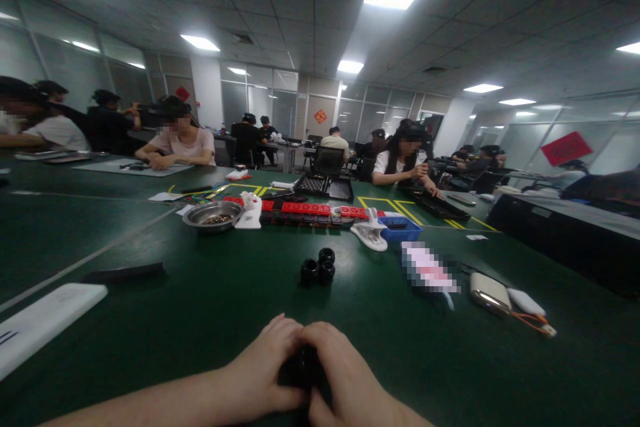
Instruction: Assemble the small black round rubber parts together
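Observation:
My left hand point(265, 367) and my right hand point(347, 373) meet at the table's near edge, fingertips together. Both are closed around a black object point(301, 368), mostly hidden by the fingers, so its kind is unclear. Just beyond them, three glossy black ring-like parts point(326, 271) with round openings stand clustered on the green table point(240, 287).
Farther back are a metal bowl point(200, 215) of small pieces, a red strip of blocks point(305, 207), white stands point(370, 230) and a blue bin point(400, 228). A white slab point(50, 320) lies left; a power bank point(490, 292) lies right. People sit opposite.

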Motion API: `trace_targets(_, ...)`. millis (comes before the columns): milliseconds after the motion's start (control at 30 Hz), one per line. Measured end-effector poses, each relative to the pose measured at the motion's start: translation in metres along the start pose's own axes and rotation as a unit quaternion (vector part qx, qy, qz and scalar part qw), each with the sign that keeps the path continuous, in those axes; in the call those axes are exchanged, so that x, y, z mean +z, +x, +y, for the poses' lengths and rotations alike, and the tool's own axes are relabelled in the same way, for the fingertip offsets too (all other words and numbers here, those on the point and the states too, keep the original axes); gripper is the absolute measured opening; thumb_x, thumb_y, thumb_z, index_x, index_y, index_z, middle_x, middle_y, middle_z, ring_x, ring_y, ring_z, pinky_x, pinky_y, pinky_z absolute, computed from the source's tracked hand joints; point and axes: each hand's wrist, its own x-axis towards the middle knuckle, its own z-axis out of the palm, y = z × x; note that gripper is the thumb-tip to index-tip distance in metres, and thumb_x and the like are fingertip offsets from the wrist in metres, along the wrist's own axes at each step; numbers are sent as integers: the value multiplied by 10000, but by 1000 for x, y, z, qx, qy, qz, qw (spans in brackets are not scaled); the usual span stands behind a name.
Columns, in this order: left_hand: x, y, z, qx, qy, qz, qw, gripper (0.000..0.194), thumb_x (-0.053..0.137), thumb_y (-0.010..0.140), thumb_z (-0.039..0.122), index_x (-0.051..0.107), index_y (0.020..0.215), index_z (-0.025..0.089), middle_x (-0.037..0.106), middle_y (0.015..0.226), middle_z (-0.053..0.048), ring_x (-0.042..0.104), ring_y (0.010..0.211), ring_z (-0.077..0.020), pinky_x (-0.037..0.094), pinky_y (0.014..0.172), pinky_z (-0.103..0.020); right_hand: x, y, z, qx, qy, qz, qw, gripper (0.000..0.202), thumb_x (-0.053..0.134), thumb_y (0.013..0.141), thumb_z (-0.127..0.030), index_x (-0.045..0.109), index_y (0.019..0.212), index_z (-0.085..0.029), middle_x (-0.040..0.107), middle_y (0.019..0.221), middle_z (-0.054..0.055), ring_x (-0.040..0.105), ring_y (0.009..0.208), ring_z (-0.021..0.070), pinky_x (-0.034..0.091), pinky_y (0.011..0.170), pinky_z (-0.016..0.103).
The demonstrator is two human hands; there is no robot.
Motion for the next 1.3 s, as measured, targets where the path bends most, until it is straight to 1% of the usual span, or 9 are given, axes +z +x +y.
trace_targets(67, 0, 0, -1, 3, 2, -8, 1000, 479, 682, 631, 303, 521, 1077, 237, 531, 1106, -42, 451, 1057, -268, 161, 1029, -497, -1, 1, 0, -15, 5, 8, 1000, 588, 469, 545, -149, 423, 1131, -131, 509, 1130, 118, 462, 1042, 249, 341, 933, 382)
trace_targets(267, 0, 0, 0, 13, -9, 8, 1000, 413, 683, 636, 299, 540, 1017, 229, 553, 1032, -32, 494, 987, -241, 183, 1028, -465, 0, 0, -2, 125, -59, 47, 989, 441, 578, 620, -211, 473, 1043, -144, 542, 993, 110, 493, 915, 261, 402, 825, 405)
trace_targets(467, 0, 0, 0, 7, 4, -2, 1000, 401, 668, 636, 282, 550, 1016, 232, 546, 1047, -34, 480, 1010, -246, 159, 1033, -479, 0, -1, 0, -8, 21, 2, 1000, 551, 479, 557, -118, 433, 1105, -149, 529, 1056, 88, 494, 950, 217, 390, 862, 341)
trace_targets(667, 0, 0, -3, 24, 0, 3, 1000, 436, 675, 638, 333, 535, 1042, 245, 546, 1043, -27, 488, 989, -248, 191, 1027, -454, -2, 2, -4, 113, -30, 23, 993, 417, 564, 618, -174, 473, 1025, -173, 534, 1003, 82, 488, 914, 238, 404, 821, 373)
trace_targets(867, -1, 0, -2, 19, 6, 8, 1000, 402, 670, 645, 303, 544, 1022, 241, 543, 1057, -35, 476, 1009, -251, 182, 1026, -481, -6, -1, -5, 26, 34, -1, 999, 543, 467, 545, -52, 455, 1075, -169, 531, 1044, 70, 504, 952, 204, 404, 860, 325)
trace_targets(1000, 3, -4, -7, 14, -10, 1, 1000, 589, 687, 623, 485, 490, 1118, 233, 508, 1155, -62, 436, 1095, -296, 122, 1031, -529, -4, -2, 11, 74, -11, 88, 993, 499, 524, 654, -128, 426, 1141, -167, 512, 1120, 93, 477, 1036, 230, 374, 912, 375)
trace_targets(1067, 5, -6, -11, -1, -56, 40, 998, 749, 594, 636, 637, 383, 1229, 229, 424, 1268, -87, 354, 1175, -335, 133, 1024, -547, -5, -1, 28, 128, -39, 143, 981, 384, 499, 752, -200, 440, 1131, -169, 525, 1104, 92, 489, 1031, 223, 387, 903, 371)
trace_targets(1167, 1, -3, -16, -48, -128, 166, 977, 633, 348, 791, 644, 344, 1250, 208, 379, 1301, -99, 332, 1205, -300, 281, 995, -465, -12, 6, 58, 174, -74, 192, 963, 279, 459, 790, -227, 480, 1053, -137, 546, 1039, 109, 505, 1000, 234, 400, 879, 378)
trace_targets(1300, -17, 18, -24, -162, -82, 225, 957, 591, 522, 774, 453, 319, 1274, 211, 371, 1320, -93, 348, 1213, -270, 340, 961, -425, -19, 26, 93, 205, -94, 208, 952, 279, 518, 742, -212, 493, 1009, -137, 553, 1017, 106, 504, 996, 249, 385, 879, 389)
